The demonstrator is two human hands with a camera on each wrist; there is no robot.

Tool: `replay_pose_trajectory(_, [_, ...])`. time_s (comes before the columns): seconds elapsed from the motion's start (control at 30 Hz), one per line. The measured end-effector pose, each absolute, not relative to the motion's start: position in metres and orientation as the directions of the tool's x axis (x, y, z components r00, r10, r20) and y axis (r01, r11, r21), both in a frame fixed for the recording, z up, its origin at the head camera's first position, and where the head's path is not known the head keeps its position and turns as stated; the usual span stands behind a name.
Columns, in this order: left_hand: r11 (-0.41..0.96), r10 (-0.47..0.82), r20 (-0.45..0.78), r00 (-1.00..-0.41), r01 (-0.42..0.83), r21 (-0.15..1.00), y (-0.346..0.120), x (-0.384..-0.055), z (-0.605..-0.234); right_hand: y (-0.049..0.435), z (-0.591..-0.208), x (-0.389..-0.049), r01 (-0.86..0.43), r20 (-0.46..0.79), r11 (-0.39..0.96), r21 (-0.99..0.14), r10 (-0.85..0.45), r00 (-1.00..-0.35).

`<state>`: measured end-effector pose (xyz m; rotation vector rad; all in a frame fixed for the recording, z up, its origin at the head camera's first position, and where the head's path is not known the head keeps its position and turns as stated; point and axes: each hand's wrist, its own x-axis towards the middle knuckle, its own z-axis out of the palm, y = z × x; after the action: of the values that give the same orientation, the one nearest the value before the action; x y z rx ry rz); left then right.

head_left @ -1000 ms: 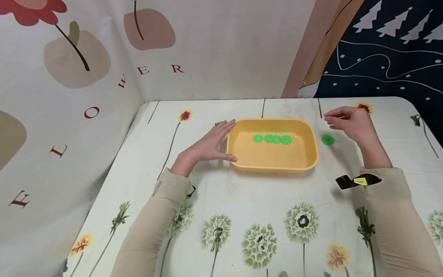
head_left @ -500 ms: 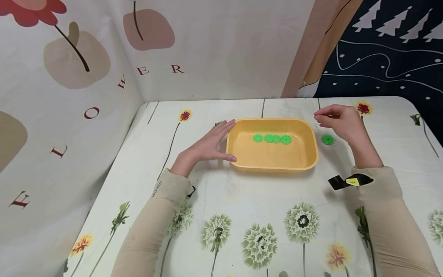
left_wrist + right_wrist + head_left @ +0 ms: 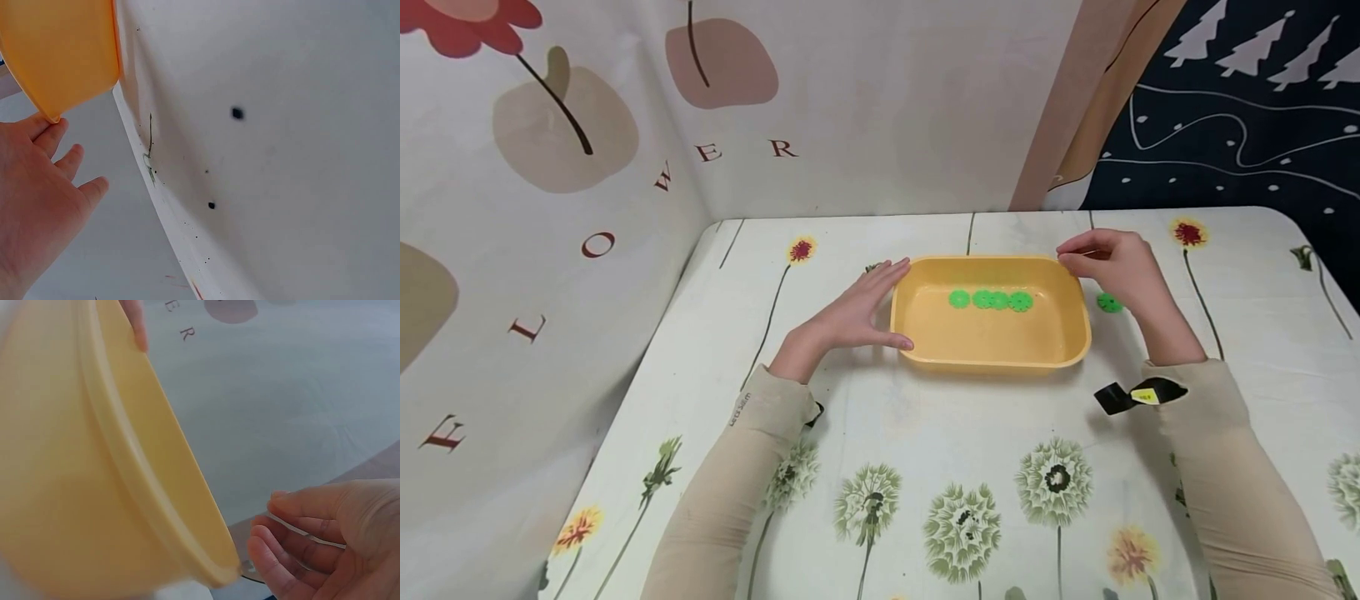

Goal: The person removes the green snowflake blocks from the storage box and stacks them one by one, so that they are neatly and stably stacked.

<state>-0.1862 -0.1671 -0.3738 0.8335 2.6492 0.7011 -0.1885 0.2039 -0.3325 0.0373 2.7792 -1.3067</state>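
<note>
The L hand (image 3: 853, 312), spread wide, touched the L end of a yellow plastic tub (image 3: 985, 346) on the white flowery table (image 3: 925, 417). The R hand (image 3: 1122, 265), fingers loosely bent, was by the tub's far R corner; couldn't tell if touching. 4 flat round green discs (image 3: 1020, 302) sat inside, & 1 more disc (image 3: 1108, 303) lay R of it.

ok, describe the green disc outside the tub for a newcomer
Find the yellow tub on the flower-print tablecloth. Just right of it in the head view, partly hidden by the right hand, lies a green disc. The other green discs are inside.
</note>
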Motion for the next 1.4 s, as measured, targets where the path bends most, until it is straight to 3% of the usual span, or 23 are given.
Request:
replay_pose_trajectory(0.6, [0.711, 0.599, -0.104, -0.794, 0.468, 0.526, -0.167, -0.187, -0.374, 0.179, -0.34, -0.188, -0.064, -0.024, 0.646, -0.76, -0.127, -0.992])
replay_pose_trajectory(1.4, [0.709, 0.599, -0.108, -0.793, 0.463, 0.532, -0.168, -0.187, -0.374, 0.153, -0.354, -0.191, -0.084, -0.092, 0.671, -0.737, -0.223, -0.971])
